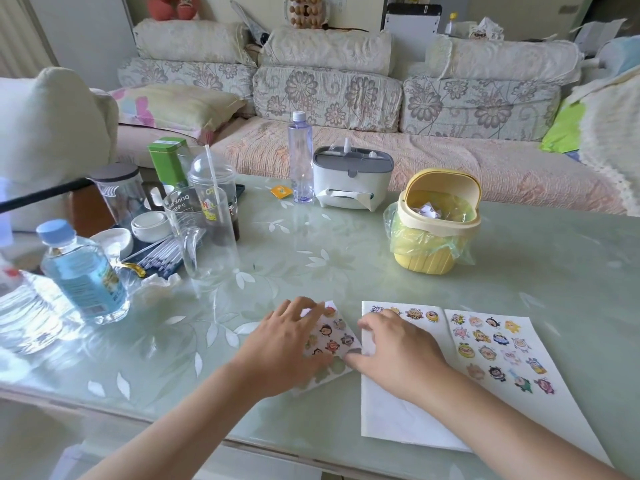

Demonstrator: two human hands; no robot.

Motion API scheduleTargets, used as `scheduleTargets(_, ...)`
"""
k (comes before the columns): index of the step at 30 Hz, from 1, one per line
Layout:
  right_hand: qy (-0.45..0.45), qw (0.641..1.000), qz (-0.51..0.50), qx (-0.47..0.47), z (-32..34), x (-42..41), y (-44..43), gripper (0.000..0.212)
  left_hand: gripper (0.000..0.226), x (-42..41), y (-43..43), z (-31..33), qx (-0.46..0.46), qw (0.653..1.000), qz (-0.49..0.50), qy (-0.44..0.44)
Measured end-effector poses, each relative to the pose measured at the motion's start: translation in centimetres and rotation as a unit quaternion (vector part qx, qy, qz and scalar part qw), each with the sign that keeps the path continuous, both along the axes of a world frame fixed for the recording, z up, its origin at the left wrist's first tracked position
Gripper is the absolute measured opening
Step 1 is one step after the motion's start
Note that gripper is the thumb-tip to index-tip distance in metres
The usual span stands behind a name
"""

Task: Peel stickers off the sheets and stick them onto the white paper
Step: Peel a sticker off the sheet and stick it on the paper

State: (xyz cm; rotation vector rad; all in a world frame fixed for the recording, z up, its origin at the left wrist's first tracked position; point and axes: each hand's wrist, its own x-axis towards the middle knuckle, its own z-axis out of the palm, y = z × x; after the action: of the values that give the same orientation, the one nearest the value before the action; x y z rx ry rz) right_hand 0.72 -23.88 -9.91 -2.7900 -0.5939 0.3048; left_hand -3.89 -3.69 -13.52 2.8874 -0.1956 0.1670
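White paper (398,420) lies under the right grip (394,348), fingers curled, hold unclear. Left grip (284,341), fingers spread, presses the sticker sheet (332,336) beside it. Beyond them, a yellow bin (422,263) holds paper scraps (427,211).

The white paper (398,420) lies flat on the desk (346,258), long edges running away from the viewer. A lengthwise crease divides it into a left panel and a right panel.

The left panel carries one row of four stickers (414,313) along its far edge; the remainder of that panel is bare. The right panel carries cartoon-character stickers (498,341) in loose rows over its far half.

The sticker sheet (334,336) is smaller and lies flat just left of the white paper, turned at an angle to it. One corner reaches the paper's left edge. Round cartoon faces show on its visible part.
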Motion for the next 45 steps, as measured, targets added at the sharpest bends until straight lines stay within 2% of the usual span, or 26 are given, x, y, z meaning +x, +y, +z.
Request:
scheduleTargets(2,0.006,1.0,0.006,0.001,-0.2,0.1,0.1,0.058,0.086,0.0,0.2,0.3,0.008,1.0,0.018,0.015)
scheduleTargets(5,0.015,1.0,0.019,0.014,-0.1,0.6,0.0,0.051,0.093,0.4,0.6,0.3,0.043,0.999,0.009,0.019)
scheduleTargets(8,0.037,0.998,0.018,0.048,-0.3,0.8,0.1,0.042,0.086,0.6,0.6,0.3,0.03,0.999,0.025,0.019)
scheduleTargets(10,0.04,0.997,0.006,0.069,-0.5,0.9,0.3,0.042,0.077,0.4,0.4,0.2,0.006,0.999,0.041,-0.017)
scheduleTargets(13,0.086,0.98,-0.027,0.176,-0.2,1.1,0.8,0.061,0.063,0.1,0.2,0.5,-0.056,0.993,0.059,-0.079)
scheduleTargets(14,0.111,0.966,-0.04,0.228,0.0,1.2,0.9,0.059,0.059,0.0,0.1,0.7,-0.06,0.992,0.056,-0.096)
scheduleTargets(16,0.141,0.938,-0.051,0.313,0.5,1.3,1.0,0.04,0.057,-0.3,-0.2,1.4,-0.07,0.99,0.041,-0.116)
scheduleTargets(18,0.153,0.923,-0.028,0.352,1.3,1.6,0.9,0.02,0.062,-0.6,-0.5,2.8,-0.128,0.988,0.04,-0.076)
scheduleTargets(20,0.155,0.923,0.002,0.352,1.9,2.0,0.5,0.013,0.061,-0.7,-0.4,3.9,-0.232,0.97,0.069,-0.018)
scheduleTargets(25,0.18,0.923,0.046,0.336,2.8,2.7,-1.0,0.011,0.023,-0.6,0.3,6.4,-0.424,0.895,0.116,0.079)
scheduleTargets(27,0.136,0.933,0.036,0.331,2.7,2.7,-1.2,0.005,0.012,-0.9,0.0,6.9,-0.461,0.87,0.136,0.112)
scheduleTargets(28,0.074,0.946,0.024,0.313,2.7,2.7,-1.3,0.008,0.006,-0.9,-0.2,7.1,-0.473,0.861,0.145,0.119)
scheduleTargets(30,-0.088,0.961,0.029,0.259,2.9,2.5,-1.3,0.029,0.003,-0.9,-0.5,7.2,-0.499,0.843,0.158,0.127)
scheduleTargets(31,-0.146,0.956,0.049,0.251,3.1,2.2,-1.2,0.036,0.005,-0.9,-0.6,7.2,-0.512,0.834,0.16,0.13)
scheduleTargets(34,-0.233,0.93,0.109,0.262,3.5,1.3,-0.7,0.039,0.006,-0.8,-1.0,7.3,-0.547,0.812,0.148,0.138)
scheduleTargets(38,-0.288,0.918,0.141,0.233,3.8,0.6,0.2,0.024,0.012,-0.8,-1.6,7.6,-0.582,0.792,0.12,0.14)
scheduleTargets(45,-0.229,0.937,0.111,0.241,3.8,1.4,0.1,0.023,0.018,-0.8,-2.1,7.7,-0.616,0.772,0.094,0.123)
